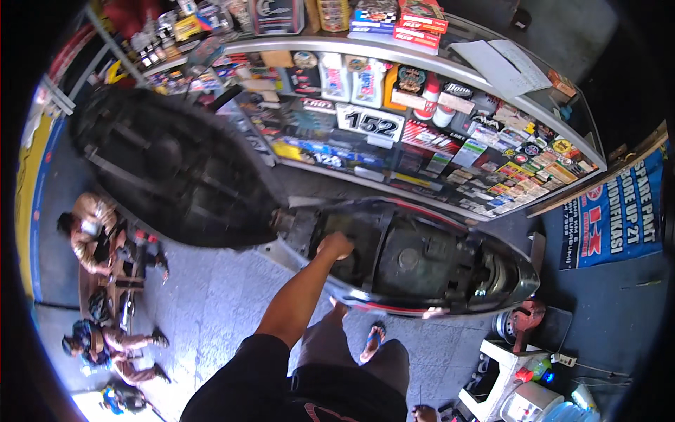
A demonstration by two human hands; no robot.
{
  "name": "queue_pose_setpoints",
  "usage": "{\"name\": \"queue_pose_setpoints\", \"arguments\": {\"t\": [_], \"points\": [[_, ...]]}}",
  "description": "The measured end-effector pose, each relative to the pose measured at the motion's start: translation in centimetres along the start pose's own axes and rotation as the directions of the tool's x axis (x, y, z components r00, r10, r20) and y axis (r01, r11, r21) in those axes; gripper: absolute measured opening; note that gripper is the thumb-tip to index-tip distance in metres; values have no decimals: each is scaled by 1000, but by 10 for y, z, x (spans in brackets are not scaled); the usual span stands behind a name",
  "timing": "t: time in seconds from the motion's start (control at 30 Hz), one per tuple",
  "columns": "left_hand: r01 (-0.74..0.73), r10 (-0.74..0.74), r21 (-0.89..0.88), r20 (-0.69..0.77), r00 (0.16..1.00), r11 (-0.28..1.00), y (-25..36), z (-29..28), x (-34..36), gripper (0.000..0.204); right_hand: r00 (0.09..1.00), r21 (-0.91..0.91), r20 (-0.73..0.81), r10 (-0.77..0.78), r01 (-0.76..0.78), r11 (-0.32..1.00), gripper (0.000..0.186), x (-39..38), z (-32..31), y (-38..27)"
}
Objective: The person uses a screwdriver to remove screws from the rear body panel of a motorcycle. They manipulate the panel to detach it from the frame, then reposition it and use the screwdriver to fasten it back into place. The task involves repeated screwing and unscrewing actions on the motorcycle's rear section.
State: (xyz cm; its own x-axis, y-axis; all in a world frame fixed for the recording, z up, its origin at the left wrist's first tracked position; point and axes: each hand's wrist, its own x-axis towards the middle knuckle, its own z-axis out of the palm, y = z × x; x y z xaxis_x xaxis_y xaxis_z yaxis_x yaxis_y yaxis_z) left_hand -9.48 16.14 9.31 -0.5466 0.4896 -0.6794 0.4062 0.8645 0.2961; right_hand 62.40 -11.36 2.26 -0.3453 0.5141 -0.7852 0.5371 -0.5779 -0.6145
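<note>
My left hand (335, 246) is over one scooter body (422, 264), one raised seat (179, 172) left of its fingers; whether they or my right hand (424, 413) grip, I can't tell.

And here the scooter (401, 307) sits straight ahead of the person, left hand (336, 246) at the left end of its open compartment (439, 274), raised seat (176, 169) stretching further left. Behind runs the display case (309, 43), boxes (420, 28) on top; a banner (615, 211) hangs off right, and two people (91, 225) sit far left.
</note>
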Motion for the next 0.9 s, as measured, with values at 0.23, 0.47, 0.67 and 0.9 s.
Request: {"name": "queue_pose_setpoints", "arguments": {"t": [0.23, 0.47, 0.67, 0.9], "points": [[52, -104, 230, 222, 970, 972, -32, 24, 92, 54, 956, 112, 155, 247, -266, 957, 49, -8, 44, -265], [12, -40, 306, 86, 995, 952, -28, 27, 82, 57, 993, -277, -80, -85, 60, 959, 36, 95, 21, -549], [-45, 16, 409, 75, 997, 911, -72, 32, 79, 56, 928, -355, -92, -360, 307, 883, 38, 204, 34, -580], [-123, 116, 457, 44, 992, 881, -49, 28, 58, 41, 892, -153, -146, -429, 408, 900, 25, 256, 33, -563]]}}
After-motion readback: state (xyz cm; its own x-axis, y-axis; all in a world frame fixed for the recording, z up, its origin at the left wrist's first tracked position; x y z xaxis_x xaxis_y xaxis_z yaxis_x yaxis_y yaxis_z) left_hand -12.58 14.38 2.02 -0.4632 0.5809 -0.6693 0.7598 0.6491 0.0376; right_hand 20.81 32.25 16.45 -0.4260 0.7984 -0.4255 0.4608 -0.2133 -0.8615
